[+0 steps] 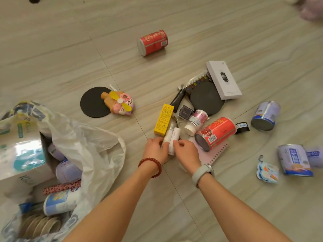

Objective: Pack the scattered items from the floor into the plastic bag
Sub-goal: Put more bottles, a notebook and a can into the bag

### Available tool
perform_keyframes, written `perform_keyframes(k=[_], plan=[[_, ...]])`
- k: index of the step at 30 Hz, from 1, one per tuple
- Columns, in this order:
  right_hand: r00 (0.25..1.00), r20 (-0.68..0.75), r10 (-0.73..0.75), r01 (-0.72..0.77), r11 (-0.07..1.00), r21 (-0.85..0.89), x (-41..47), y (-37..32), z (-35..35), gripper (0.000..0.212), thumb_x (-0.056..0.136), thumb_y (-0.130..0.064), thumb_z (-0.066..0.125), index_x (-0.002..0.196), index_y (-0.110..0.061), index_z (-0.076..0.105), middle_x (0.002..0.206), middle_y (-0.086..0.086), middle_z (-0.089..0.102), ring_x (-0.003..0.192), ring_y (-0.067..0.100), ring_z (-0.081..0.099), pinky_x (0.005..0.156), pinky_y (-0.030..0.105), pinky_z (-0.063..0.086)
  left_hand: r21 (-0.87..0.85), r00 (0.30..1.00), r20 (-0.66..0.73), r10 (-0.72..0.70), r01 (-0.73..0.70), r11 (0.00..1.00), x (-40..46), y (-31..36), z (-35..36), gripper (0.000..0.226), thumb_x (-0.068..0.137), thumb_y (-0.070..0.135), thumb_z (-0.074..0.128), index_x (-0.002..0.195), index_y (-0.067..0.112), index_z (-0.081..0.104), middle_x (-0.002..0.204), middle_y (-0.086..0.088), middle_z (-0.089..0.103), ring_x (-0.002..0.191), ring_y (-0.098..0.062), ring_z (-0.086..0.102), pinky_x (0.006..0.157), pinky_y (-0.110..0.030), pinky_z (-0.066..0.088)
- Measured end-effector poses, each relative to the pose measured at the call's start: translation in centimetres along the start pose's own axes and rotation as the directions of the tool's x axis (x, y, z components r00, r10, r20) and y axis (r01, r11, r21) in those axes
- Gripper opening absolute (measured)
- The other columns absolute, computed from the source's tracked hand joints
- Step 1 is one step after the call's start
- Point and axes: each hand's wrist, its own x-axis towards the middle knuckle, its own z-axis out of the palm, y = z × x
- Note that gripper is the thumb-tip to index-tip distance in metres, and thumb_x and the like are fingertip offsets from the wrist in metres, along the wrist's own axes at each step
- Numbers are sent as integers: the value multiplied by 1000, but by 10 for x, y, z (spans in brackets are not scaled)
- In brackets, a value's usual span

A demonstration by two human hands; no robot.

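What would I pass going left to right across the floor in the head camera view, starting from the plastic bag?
plastic bag → black round mat → toy fan → yellow box → red can on the notebook → blue can on its side → upright blue can

Plastic bag [90,142] — thin, glossy, crinkled; floor [174,198] — smooth, matt, wood-grained.

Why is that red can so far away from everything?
The red can lies tipped on its side, alone on the floor, apart from the pile by the hands. It may have rolled there. Nothing looks spilled or broken.
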Motion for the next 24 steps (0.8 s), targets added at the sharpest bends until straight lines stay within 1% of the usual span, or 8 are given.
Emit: perform_keyframes(k=[2,4,6,9,14,17,21,24], plan=[[1000,23,-5,3,997,74,0,1,-1,41,87,-20,51,47,-16,40,49,1,38,57,18,35,53,32,27,-139,998,-13,-60,58,989,0,2,-2,26,90,22,48,109,6,54,103,-8,58,90,-23,55,78,-30,42],[999,44,-8,2,991,137,-2,2,-1,35,86,-20,53,52,-18,44,54,-2,41,60,15,38,54,28,28,-234,997,5,-81,79,969,-2,4,-7,27,89,22,51,112,7,50,100,-5,56,86,-18,53,72,-26,41],[996,84,12,-35,960,278,-5,-1,-1,12,86,-20,55,76,-14,55,69,-4,52,68,11,47,58,22,36,-242,999,13,-47,49,969,-6,3,-13,24,88,24,54,107,10,50,99,-5,60,85,-18,55,67,-25,42],[994,105,-1,-43,906,422,-16,-8,-1,14,88,-19,53,98,-10,54,82,-2,57,74,7,52,62,20,41,-142,999,3,34,-34,989,-21,3,-35,18,88,25,53,101,13,50,103,-7,66,90,-22,59,72,-26,42],[990,-57,-131,143,885,443,-41,-36,8,11,92,-16,44,88,-19,53,67,1,51,52,5,47,50,17,38,52,978,-123,169,-163,985,-59,-1,-124,11,88,26,48,95,18,53,86,-10,67,70,-19,56,61,-30,43],[972,-4,-237,208,844,495,-61,-62,20,18,91,-17,48,80,-30,53,65,-1,50,43,3,44,43,15,37,48,950,-208,234,-229,972,-93,-24,-184,9,77,30,51,75,24,57,65,-8,60,56,-13,49,56,-28,41],[871,288,-398,266,875,405,-96,-101,47,15,84,-23,61,80,-35,55,72,-2,59,49,4,49,50,22,40,91,930,-362,70,-40,995,-125,-82,-227,18,62,41,42,57,26,51,58,0,54,58,-18,48,56,-30,39],[804,390,-448,378,892,246,-116,-120,69,6,83,-25,62,87,-30,60,73,-13,56,56,1,50,60,21,41,282,950,-313,-22,115,952,-137,-119,-230,25,68,43,42,71,22,56,63,1,57,67,-23,54,58,-31,44]])
